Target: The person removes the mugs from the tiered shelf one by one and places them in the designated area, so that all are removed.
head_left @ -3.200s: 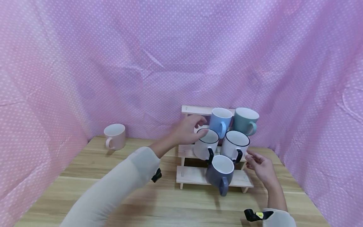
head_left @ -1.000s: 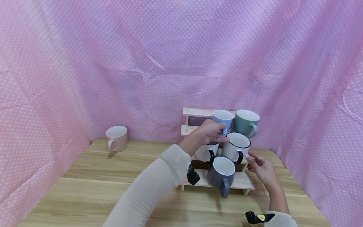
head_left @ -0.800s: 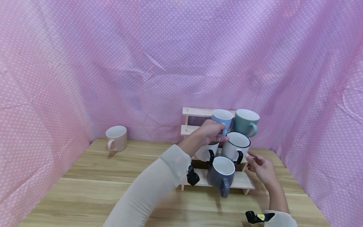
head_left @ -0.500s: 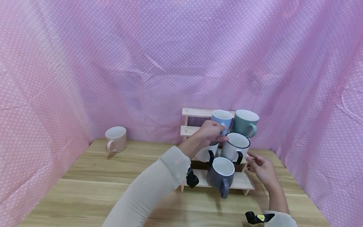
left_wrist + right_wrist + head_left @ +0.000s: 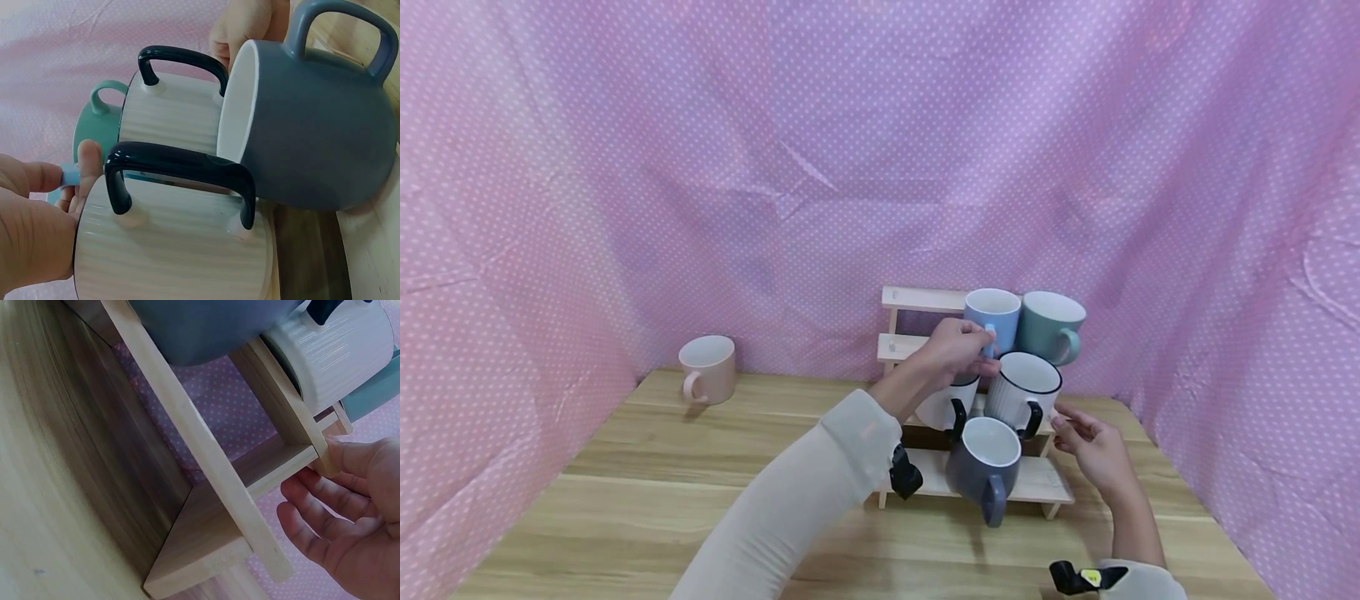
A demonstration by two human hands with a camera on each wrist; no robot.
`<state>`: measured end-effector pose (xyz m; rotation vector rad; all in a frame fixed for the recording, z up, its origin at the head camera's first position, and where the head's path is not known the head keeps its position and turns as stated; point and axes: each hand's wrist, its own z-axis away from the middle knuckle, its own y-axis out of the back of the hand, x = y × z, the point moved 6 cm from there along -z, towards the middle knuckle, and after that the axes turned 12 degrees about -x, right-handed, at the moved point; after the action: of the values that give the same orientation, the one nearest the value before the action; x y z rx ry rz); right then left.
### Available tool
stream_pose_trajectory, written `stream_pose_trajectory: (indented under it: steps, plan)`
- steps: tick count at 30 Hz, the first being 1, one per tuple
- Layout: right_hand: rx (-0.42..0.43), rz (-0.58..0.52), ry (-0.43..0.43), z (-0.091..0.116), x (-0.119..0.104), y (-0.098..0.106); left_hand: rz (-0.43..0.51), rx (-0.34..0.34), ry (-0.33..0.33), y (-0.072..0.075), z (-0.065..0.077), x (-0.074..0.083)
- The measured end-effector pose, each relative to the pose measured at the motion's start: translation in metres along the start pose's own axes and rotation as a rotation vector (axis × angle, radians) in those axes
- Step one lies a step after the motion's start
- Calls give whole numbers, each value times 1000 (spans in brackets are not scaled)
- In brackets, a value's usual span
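My left hand (image 5: 958, 348) pinches the handle of a light blue mug (image 5: 1000, 315), which stands on an upper tier of a small wooden step rack (image 5: 917, 297). Close to its right is a green mug (image 5: 1047, 332). Two white mugs with black rims and handles sit one tier lower; the left white mug (image 5: 169, 244) is under my left wrist and partly hidden. A dark grey mug (image 5: 983, 467) stands on the bottom tier, handle to the front. At the rack's right side my right hand (image 5: 356, 519) holds the end of the middle board between thumb and fingers.
A pale pink mug (image 5: 709, 371) stands on the wooden table (image 5: 715, 467) at the far left, away from the rack. Dotted pink cloth (image 5: 820, 167) hangs behind the table and along both sides.
From above the left white mug, my left hand moved right and took the blue mug's handle. Lately the blue mug has shifted slightly right, toward the green one. My right hand stays put.
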<state>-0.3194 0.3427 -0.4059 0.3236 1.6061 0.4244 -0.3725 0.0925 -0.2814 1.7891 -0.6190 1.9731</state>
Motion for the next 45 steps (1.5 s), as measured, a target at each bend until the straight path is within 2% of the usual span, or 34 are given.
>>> stream_pose_trajectory:
  steps: [9, 15, 23, 31, 45]
  plan:
    - [11, 21, 10, 1, -1, 1, -34, -13, -56, 0, 3, 11]
    - [14, 8, 17, 2, 0, 0, -29, -45, -122, 2, 7, 23]
    - [14, -19, 20, 2, 0, -1, -34, -63, -188, 13, 18, 40]
    - [6, -5, 14, 1, -1, -1, -41, -32, -202, 35, 36, 52]
    - [13, -9, 22, 2, -5, -2, -93, 62, -185, 96, 73, 60]
